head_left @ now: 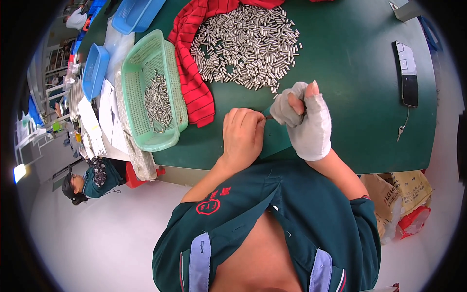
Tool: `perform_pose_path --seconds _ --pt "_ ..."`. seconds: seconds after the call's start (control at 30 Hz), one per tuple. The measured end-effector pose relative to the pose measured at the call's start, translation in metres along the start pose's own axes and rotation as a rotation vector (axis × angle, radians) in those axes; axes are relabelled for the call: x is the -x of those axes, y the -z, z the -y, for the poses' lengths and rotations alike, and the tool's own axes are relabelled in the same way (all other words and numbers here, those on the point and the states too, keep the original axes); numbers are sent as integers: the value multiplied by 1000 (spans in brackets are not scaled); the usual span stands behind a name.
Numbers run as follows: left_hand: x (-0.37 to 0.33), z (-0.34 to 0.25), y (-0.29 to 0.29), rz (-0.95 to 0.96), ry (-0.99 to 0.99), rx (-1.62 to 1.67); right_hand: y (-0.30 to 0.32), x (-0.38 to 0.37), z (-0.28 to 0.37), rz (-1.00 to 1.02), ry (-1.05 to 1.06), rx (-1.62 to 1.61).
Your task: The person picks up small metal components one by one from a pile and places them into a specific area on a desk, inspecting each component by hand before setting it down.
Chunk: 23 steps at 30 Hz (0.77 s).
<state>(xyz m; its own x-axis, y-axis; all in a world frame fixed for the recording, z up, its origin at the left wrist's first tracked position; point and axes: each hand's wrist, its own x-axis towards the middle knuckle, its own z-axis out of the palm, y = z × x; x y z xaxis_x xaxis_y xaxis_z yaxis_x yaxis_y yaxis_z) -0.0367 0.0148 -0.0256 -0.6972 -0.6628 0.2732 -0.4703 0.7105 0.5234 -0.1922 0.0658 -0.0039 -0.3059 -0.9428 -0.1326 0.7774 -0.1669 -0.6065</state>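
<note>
My bare left hand (243,132) is closed over the green table, its thumb and forefinger pinched together. What it pinches, if anything, is too small to make out. My right hand (306,124) wears a pale fingerless glove and is curled closed, close beside the left. A short dark, thin piece (269,117) shows between the two hands; the right fingers hide most of it. Just beyond my hands spreads a large heap of small silver metal cylinders (248,44). A red striped cloth (192,82) borders the heap on its left.
Left of the cloth, a green mesh basket (177,138) holds more metal cylinders. Blue trays (96,73) stand farther left. A phone (406,73) and a key (400,134) lie on the green table (360,63) at right. Another person (92,180) sits at the left.
</note>
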Motion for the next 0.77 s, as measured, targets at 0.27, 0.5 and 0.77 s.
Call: perform_pose_path --seconds 0.27,0.5,0.77 --pt "3 1 -3 -16 3 5 -2 -1 -4 -45 -16 77" --pt "3 3 -11 -80 -24 6 -13 3 -8 -104 -12 185" --pt "1 2 -9 -134 -49 -35 -17 5 -9 -112 46 228"
